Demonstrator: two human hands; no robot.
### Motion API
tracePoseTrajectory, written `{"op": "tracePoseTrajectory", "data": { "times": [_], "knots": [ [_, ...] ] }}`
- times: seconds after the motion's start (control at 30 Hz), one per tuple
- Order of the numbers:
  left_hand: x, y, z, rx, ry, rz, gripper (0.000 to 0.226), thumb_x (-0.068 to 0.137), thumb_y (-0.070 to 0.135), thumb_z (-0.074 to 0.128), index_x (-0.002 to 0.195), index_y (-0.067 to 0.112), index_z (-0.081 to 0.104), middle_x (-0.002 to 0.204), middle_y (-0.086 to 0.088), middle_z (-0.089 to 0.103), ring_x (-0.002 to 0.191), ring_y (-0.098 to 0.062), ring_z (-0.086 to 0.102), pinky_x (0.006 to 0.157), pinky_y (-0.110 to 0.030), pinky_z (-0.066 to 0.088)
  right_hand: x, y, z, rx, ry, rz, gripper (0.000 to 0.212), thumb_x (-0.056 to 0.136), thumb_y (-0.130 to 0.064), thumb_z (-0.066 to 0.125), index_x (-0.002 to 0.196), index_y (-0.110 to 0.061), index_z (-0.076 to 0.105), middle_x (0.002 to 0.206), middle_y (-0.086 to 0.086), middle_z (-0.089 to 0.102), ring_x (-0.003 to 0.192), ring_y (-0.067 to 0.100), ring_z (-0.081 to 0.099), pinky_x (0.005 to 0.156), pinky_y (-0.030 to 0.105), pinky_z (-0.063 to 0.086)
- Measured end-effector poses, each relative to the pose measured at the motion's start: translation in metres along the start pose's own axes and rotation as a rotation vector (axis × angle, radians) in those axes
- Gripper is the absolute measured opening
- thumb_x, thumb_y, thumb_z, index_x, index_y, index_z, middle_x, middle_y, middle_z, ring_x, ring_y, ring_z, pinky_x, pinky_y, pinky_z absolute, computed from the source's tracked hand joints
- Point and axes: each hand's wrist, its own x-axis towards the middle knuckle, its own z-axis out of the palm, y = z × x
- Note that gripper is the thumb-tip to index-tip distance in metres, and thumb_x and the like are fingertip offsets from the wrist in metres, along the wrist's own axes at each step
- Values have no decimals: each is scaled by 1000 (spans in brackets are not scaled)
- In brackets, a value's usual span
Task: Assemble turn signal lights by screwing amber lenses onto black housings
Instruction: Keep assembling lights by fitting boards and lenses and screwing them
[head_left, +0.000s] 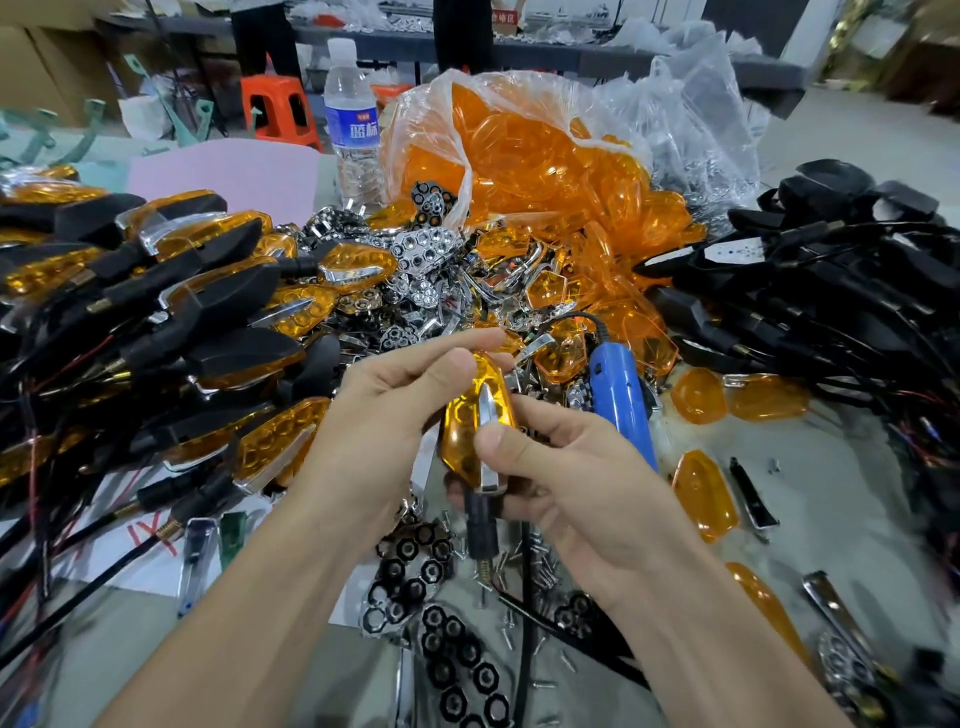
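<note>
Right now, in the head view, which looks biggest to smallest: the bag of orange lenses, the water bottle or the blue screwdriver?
1. Bag of amber lenses, clearly largest.
2. Water bottle.
3. Blue screwdriver, though nearer the camera, so 2 and 3 are unsure.

My lens (460, 431) is amber with a honeycomb pattern and chrome trim (488, 415), its stem (480, 525) black, my screwdriver (621, 395) blue.

Single wide-angle camera sitting on the person's head, looking forward and down, framing the left hand (384, 410) and right hand (566, 473) at close range, facing across the table (841, 499) toward the far bench (545, 52).
</note>
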Motion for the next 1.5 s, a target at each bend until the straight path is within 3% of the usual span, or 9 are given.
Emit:
{"op": "tracePoseTrajectory", "data": {
  "times": [0.17,0.3,0.4,0.57,0.73,1.03,1.27,1.4,1.5],
  "knots": [
    [-2,3,-10,-18,-146,14,39,92,17,55,125,19,75,128,-4,74,116,-20,71,89,-25,58,6,0,-5,121,4,11,28,78,-15,81,106,-9,81,102,15,78,85,25,75,81,44,63],
    [-4,4,-16,382,-385,185,87,74,1,73,151,35,50,151,11,57,143,-11,49,115,-39,42,6,-3,-10,149,38,-14,29,80,-23,75,105,-10,81,105,18,78,88,28,76,73,36,62],
    [-2,-3,-13,496,-332,223,101,71,0,85,153,43,44,147,19,58,138,-5,53,114,-28,44,7,-2,-11,93,47,-9,32,85,-27,74,113,-13,78,113,17,77,97,31,74,77,37,62],
    [1,-4,-19,449,-286,258,97,71,3,91,154,29,48,145,13,61,137,-9,55,111,-26,45,4,-4,-12,71,-121,-13,44,86,-2,69,127,-17,71,117,19,68,109,38,67,98,50,58],
    [-1,-1,-18,374,-290,275,102,68,-1,92,156,18,44,150,10,57,140,-13,53,109,-24,46,1,-5,-11,-26,-116,-177,48,81,1,76,127,-10,70,118,35,67,104,38,68,94,47,60],
    [-4,-3,-11,440,-240,368,99,71,4,91,154,34,45,147,17,59,138,-7,54,108,-22,46,1,-8,-15,-139,-23,-278,59,77,15,78,131,-7,69,106,22,77,95,34,74,87,44,63],
    [-3,3,-13,451,-284,279,92,76,3,90,153,24,46,144,17,61,135,-6,56,108,-20,46,0,-2,-8,-170,133,-297,53,63,3,90,110,-18,80,95,11,81,84,25,78,74,33,62],
    [-2,11,-14,223,-446,110,95,75,-16,52,159,22,31,154,-3,51,140,-21,52,115,-50,44,-4,0,6,-557,372,-404,51,65,-18,97,97,-50,75,88,-16,79,82,8,76,75,30,63],
    [-5,11,-6,-56,-440,-29,90,75,-2,57,155,34,40,143,-11,60,127,-27,61,106,-42,52,-10,4,21,-1117,577,-443,43,75,-57,79,113,-49,61,82,-21,72,76,0,68,68,25,57]
  ]
}}
